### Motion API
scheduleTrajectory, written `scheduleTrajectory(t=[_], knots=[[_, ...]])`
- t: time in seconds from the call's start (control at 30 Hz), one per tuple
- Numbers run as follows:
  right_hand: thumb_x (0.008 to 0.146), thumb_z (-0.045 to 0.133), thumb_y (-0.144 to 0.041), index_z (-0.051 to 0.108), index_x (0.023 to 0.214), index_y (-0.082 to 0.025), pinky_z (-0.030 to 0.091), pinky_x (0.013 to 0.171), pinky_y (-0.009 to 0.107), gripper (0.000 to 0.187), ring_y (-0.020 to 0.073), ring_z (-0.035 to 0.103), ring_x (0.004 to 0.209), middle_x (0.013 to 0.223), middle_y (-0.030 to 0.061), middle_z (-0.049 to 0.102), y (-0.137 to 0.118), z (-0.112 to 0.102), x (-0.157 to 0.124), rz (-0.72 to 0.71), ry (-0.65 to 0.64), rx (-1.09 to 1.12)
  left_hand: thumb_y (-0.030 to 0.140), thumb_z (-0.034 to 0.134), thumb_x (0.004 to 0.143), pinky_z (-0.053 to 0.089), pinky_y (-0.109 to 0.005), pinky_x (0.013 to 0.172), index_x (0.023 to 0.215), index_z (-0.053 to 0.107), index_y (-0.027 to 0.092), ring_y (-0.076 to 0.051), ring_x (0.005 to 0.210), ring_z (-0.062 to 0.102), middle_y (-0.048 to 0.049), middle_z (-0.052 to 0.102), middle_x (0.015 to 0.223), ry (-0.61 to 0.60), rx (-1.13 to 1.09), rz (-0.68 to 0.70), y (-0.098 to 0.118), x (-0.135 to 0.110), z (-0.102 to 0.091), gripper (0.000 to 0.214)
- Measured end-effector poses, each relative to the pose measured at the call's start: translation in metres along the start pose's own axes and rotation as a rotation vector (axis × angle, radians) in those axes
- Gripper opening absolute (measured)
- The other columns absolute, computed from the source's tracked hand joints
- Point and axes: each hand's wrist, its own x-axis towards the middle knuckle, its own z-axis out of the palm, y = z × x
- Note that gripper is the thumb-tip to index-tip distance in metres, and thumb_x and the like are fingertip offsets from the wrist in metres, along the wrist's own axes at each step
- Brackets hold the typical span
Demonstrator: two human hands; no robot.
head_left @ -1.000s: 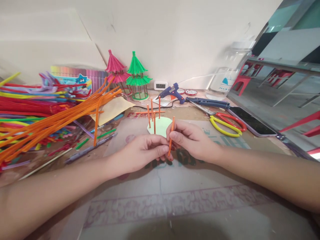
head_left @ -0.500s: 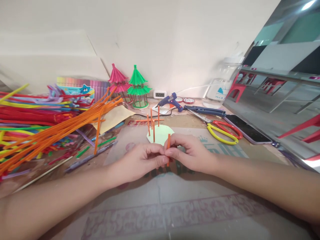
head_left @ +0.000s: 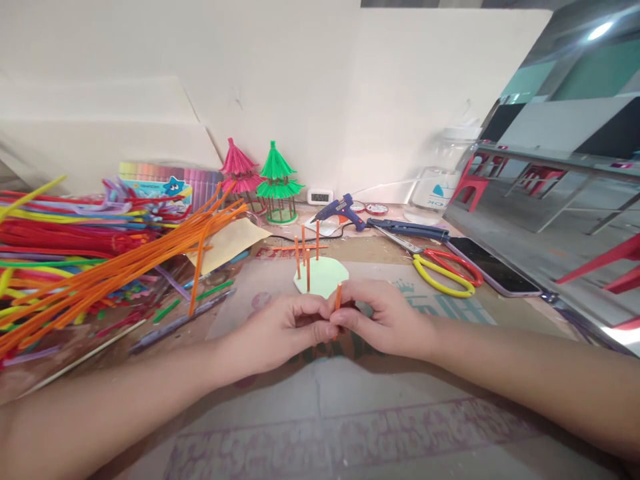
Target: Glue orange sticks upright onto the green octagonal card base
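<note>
Both hands meet over the middle of the table. My left hand (head_left: pixel 285 330) and my right hand (head_left: pixel 383 317) pinch one short orange stick (head_left: pixel 338 295) between their fingertips, its top poking up between them. Just behind them lies a pale green paper base (head_left: pixel 324 275) with three orange sticks (head_left: pixel 306 257) standing upright in it. The fingers of both hands are closed on the stick.
A big heap of coloured pipe cleaners (head_left: pixel 85 250) fills the left. A pink (head_left: pixel 240 170) and a green paper pagoda (head_left: pixel 277 180) stand at the wall. A blue glue gun (head_left: pixel 343 208), yellow-red scissors (head_left: pixel 445 270), a phone (head_left: pixel 493 265) and a clear jar (head_left: pixel 434 180) lie right.
The orange stick has sunk lower between my fingers, so less of it shows above them. My hands have moved closer together and the view has tilted down a little.
</note>
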Motion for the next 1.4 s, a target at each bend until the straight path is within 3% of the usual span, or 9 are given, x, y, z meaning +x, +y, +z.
scheduleTrajectory(t=[0.03,0.1,0.17,0.27,0.43,0.73,1.0,1.27,1.4], knots=[[0.096,0.059,-0.026,0.061,0.091,-0.021,0.046,0.061,0.023,0.008,0.0113,0.057,0.063,0.071,-0.0022,0.062,0.0,0.0,0.0,0.005,0.037,0.021,0.036,0.06,0.091,0.04,-0.022,0.064,0.078,0.062,0.016,-0.01,0.065,0.048,0.0029,0.056,0.069,0.003,-0.001,-0.015,0.001,0.0,0.0,0.024],[0.097,0.059,-0.025,0.056,0.118,-0.021,0.049,0.064,0.024,0.022,0.0124,0.06,0.068,0.079,-0.0014,0.063,0.001,-0.002,-0.001,-0.005,0.149,0.054,0.038,0.058,0.092,0.042,-0.023,0.063,0.078,0.061,0.016,-0.011,0.064,0.051,0.0017,0.059,0.069,0.008,-0.004,-0.065,0.005,-0.002,0.001,0.026],[0.098,0.055,-0.024,0.053,0.128,-0.022,0.052,0.07,0.028,0.029,0.0141,0.064,0.077,0.089,0.002,0.066,0.005,-0.006,-0.001,-0.06,0.224,0.017,0.039,0.057,0.092,0.042,-0.023,0.061,0.076,0.059,0.016,-0.011,0.061,0.052,0.0012,0.06,0.067,0.037,0.008,-0.089,0.01,-0.006,0.001,0.028],[0.098,0.055,-0.022,0.064,0.109,-0.022,0.054,0.076,0.031,0.014,0.0164,0.066,0.084,0.093,0.0052,0.071,0.009,-0.013,0.0,-0.135,0.224,-0.125,0.04,0.055,0.092,0.042,-0.022,0.059,0.071,0.056,0.017,-0.011,0.06,0.051,0.0016,0.057,0.064,0.149,0.082,-0.026,0.021,-0.012,-0.001,0.031],[0.094,0.064,-0.026,0.067,0.089,-0.022,0.052,0.065,0.028,0.007,0.015,0.066,0.07,0.078,0.0014,0.073,-0.002,-0.012,0.001,-0.023,0.289,-0.111,0.044,0.049,0.098,0.04,-0.022,0.056,0.067,0.057,0.019,-0.012,0.06,0.05,0.0025,0.052,0.062,0.372,0.228,0.009,0.031,-0.015,-0.005,0.04],[0.09,0.066,-0.021,0.058,0.095,-0.022,0.052,0.06,0.023,0.009,0.01,0.064,0.065,0.074,-0.0037,0.065,-0.016,0.002,0.004,0.212,0.273,0.434,0.041,0.052,0.099,0.049,-0.021,0.064,0.08,0.068,0.016,-0.012,0.067,0.06,-0.0028,0.068,0.073,0.191,0.139,0.073,0.01,-0.009,-0.003,0.036],[0.093,0.06,-0.023,0.072,0.089,-0.021,0.053,0.068,0.024,0.012,0.0116,0.066,0.073,0.082,0.0008,0.072,-0.027,-0.001,0.002,0.204,0.181,0.293,0.035,0.068,0.088,0.053,-0.024,0.071,0.086,0.074,0.016,-0.015,0.076,0.065,-0.0037,0.074,0.084,0.198,0.018,-0.001,0.004,-0.007,0.0,0.02],[0.091,0.061,-0.018,0.074,0.088,-0.021,0.053,0.067,0.023,0.014,0.0115,0.067,0.072,0.08,0.0004,0.073,-0.026,-0.002,0.001,0.155,0.174,0.219,0.034,0.067,0.089,0.052,-0.023,0.07,0.096,0.077,0.016,-0.015,0.078,0.067,-0.0037,0.077,0.088,0.199,0.062,0.004,0.004,-0.006,0.0,0.022],[0.091,0.062,-0.019,0.074,0.088,-0.021,0.054,0.067,0.023,0.013,0.012,0.068,0.071,0.079,-0.0001,0.075,-0.029,0.0,0.001,0.147,0.167,0.213,0.032,0.065,0.09,0.051,-0.02,0.067,0.088,0.076,0.017,-0.013,0.075,0.067,-0.0012,0.076,0.083,0.216,0.121,0.07,0.009,-0.008,0.0,0.018]])
